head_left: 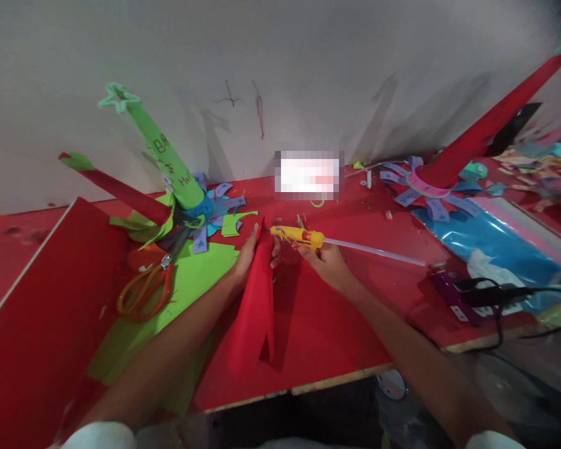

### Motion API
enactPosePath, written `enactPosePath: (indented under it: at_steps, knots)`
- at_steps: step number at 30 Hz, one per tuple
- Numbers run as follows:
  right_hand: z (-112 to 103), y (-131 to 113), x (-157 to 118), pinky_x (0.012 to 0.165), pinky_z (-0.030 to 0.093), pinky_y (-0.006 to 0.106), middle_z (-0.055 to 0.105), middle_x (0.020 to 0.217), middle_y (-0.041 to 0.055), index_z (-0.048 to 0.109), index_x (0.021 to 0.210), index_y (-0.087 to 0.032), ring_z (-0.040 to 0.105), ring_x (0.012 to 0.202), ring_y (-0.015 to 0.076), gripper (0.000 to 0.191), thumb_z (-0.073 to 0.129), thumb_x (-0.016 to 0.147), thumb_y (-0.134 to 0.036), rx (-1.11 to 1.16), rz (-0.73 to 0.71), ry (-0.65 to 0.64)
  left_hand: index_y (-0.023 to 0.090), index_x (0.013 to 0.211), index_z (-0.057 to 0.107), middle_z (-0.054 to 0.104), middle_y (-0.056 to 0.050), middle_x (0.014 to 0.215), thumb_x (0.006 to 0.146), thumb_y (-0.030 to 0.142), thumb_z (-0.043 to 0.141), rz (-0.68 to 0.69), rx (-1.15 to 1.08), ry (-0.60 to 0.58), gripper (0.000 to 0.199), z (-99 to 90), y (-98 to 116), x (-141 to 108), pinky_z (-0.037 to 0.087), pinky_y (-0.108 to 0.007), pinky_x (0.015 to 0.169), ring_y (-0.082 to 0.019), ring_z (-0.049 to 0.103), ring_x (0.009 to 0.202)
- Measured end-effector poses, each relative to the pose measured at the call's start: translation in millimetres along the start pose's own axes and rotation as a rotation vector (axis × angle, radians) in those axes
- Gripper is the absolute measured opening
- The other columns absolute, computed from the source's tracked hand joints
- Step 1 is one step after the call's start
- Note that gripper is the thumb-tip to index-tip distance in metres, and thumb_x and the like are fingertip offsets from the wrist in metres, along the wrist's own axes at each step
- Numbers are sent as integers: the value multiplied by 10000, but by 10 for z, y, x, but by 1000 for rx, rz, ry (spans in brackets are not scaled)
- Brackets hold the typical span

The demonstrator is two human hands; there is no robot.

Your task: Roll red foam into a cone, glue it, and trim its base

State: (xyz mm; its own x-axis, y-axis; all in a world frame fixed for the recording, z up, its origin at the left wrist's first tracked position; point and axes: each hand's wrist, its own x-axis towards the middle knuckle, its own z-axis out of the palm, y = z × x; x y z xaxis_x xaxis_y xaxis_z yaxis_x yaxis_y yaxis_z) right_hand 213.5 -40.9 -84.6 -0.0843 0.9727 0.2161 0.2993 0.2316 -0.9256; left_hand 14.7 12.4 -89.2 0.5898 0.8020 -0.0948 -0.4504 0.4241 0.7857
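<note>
My left hand point(250, 249) is closed around the narrow far end of a red rolled paper cone point(256, 305), whose wide open end points toward me. My right hand point(326, 262) grips a yellow glue gun point(299, 237) from the right. Its nozzle points left and touches or nearly touches the cone's narrow end. A long clear glue stick point(376, 251) sticks out of the gun's back over the red table point(327, 337).
Orange-handled scissors point(147, 290) lie on green sheets point(201, 274) at left, beside a green cone point(166, 156). A red cone point(490, 118) stands at right near blue wrapped sheets point(500, 240) and a purple box with black cables point(455, 299). A grey wall is behind.
</note>
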Motion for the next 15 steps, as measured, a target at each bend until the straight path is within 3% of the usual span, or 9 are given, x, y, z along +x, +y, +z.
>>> enactPosePath:
  at_steps: [3,10,15]
  knots:
    - [-12,-28,-4,679,482,311,611,734,30,683,885,-200,567,739,198,423,552,945,-597,5,-5,-12,185,1165,652,567,24,593,954,698,528,-8,-10,-4,568,-4,-4,-4,410,-239,409,-140,525,397]
    - [-35,-115,-8,592,424,290,498,635,4,626,814,-198,515,667,179,385,563,930,-560,-3,-10,-35,175,766,584,530,-8,531,944,772,459,-64,7,-16,636,-37,-34,-7,384,-232,389,-138,507,403]
    - [-37,-134,-10,607,432,298,479,619,-2,643,848,-206,522,675,190,337,570,929,-525,6,-15,-57,184,676,551,502,-24,477,940,816,383,-99,22,-10,705,-51,-24,-15,386,-234,385,-149,509,398]
